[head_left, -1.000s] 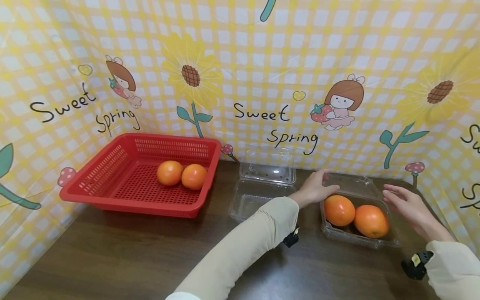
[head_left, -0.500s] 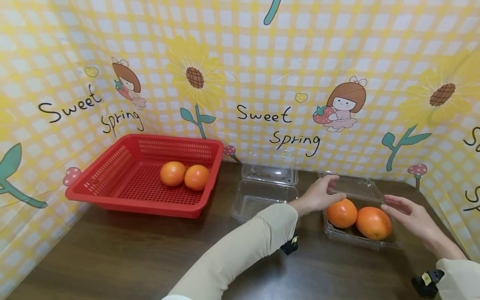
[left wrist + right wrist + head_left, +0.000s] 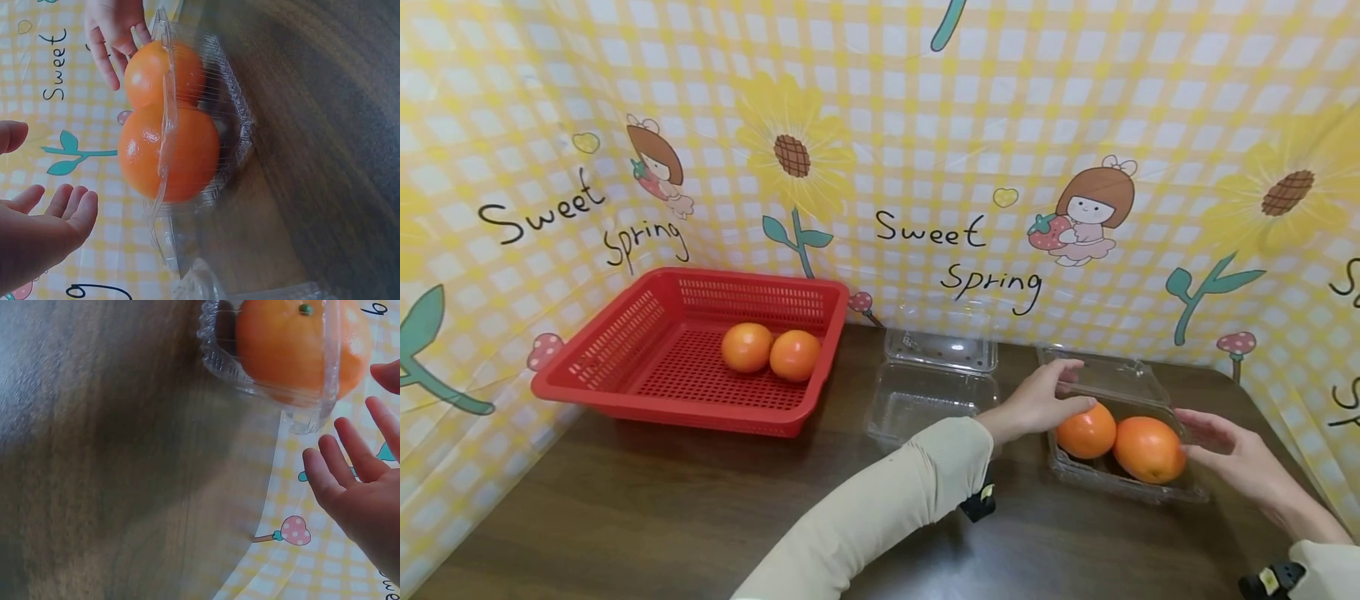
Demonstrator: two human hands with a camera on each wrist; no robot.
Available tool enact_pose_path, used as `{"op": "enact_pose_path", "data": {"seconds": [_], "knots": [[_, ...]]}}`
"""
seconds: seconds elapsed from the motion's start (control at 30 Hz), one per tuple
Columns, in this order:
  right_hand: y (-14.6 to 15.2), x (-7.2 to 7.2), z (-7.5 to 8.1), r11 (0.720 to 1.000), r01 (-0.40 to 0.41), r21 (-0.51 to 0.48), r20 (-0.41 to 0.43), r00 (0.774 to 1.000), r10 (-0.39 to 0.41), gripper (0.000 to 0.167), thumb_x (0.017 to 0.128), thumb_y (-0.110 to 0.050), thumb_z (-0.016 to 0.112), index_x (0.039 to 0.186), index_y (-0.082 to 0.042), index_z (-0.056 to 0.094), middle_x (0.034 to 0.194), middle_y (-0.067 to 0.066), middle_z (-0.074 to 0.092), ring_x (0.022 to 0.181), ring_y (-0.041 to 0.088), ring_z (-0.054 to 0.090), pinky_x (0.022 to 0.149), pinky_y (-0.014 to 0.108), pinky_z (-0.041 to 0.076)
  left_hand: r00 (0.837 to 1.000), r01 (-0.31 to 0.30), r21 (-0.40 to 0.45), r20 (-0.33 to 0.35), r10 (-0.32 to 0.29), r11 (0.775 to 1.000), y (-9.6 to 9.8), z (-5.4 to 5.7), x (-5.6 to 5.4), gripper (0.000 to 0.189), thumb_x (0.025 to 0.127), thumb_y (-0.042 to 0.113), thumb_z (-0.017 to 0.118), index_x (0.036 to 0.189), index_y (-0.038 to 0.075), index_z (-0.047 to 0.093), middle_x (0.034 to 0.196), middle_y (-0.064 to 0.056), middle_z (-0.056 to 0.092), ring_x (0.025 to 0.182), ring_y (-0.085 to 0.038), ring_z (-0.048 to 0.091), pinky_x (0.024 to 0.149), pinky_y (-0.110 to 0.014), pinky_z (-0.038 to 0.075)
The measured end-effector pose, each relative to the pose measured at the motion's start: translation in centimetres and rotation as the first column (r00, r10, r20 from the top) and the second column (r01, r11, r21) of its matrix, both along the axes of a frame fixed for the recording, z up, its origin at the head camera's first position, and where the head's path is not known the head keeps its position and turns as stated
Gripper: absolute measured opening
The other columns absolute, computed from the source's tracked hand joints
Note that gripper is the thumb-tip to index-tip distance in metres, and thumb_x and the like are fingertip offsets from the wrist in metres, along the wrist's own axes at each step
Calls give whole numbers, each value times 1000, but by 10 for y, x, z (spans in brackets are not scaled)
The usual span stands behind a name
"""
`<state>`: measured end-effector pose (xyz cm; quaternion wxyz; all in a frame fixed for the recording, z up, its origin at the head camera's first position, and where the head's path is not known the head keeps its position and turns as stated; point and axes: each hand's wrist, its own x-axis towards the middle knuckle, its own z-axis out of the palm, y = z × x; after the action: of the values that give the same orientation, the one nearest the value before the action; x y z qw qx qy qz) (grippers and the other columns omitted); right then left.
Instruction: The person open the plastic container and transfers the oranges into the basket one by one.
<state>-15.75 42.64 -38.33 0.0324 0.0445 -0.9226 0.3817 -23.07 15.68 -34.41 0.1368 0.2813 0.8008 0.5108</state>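
Two oranges, a left one (image 3: 1086, 431) and a right one (image 3: 1150, 451), lie side by side in a clear plastic clamshell box (image 3: 1138, 490) whose lid (image 3: 1101, 375) stands back behind them. My left hand (image 3: 1043, 400) hovers at the box's left rear, thumb over the left orange in the head view. The left wrist view has that hand (image 3: 47, 240) apart from the fruit, fingers relaxed. On the other side, my right hand (image 3: 1236, 454) is beside the right orange, fingers loosely extended. Its fingers (image 3: 350, 450) hold nothing in the right wrist view; contact with the box is unclear.
A red plastic basket (image 3: 662, 402) with two more oranges (image 3: 771, 350) stands at the left. Between it and my left hand, a second clear clamshell box (image 3: 928, 396) lies unfolded with no fruit in it. A yellow checked cloth (image 3: 925, 125) hangs behind the brown table (image 3: 662, 508).
Both hands have come lower and nearer the front, the right one moving down beside the right orange. The head view has shifted slightly. Oranges and boxes look unmoved.
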Motion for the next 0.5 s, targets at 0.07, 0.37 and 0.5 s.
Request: {"op": "enact_pose_path", "data": {"seconds": [0.07, 0.37, 0.5], "knots": [[0, 1, -2, 999, 15, 31, 23, 1000, -16, 54, 85, -20, 60, 128, 4, 39, 107, -28, 40, 89, -19, 33, 73, 27, 39, 1000, 5, 5, 1, -5, 1000, -1, 0, 1, 50, 85, 23, 60, 130, 12, 41, 119, -1, 50, 106, -11, 49, 83, -19, 40], [-2, 3, -10, 996, 25, 84, 58, 998, -30, 53, 84, -17, 60, 126, 9, 38, 121, 32, 40, 91, -10, 32, 74, 50, 39, 999, 11, 29, 38, -12, 1000, -4, -3, 5, 49, 85, 23, 60, 129, 13, 42, 119, -1, 50, 108, -11, 48, 86, -20, 39], [-2, 2, -12, 994, 32, 104, 26, 999, -35, 52, 81, -14, 63, 123, 8, 42, 113, 6, 51, 87, -14, 34, 70, 36, 41, 998, 0, 41, 61, -3, 999, -5, -5, 6, 49, 84, 22, 61, 129, 14, 42, 119, 0, 50, 108, -11, 48, 86, -20, 39]]}}
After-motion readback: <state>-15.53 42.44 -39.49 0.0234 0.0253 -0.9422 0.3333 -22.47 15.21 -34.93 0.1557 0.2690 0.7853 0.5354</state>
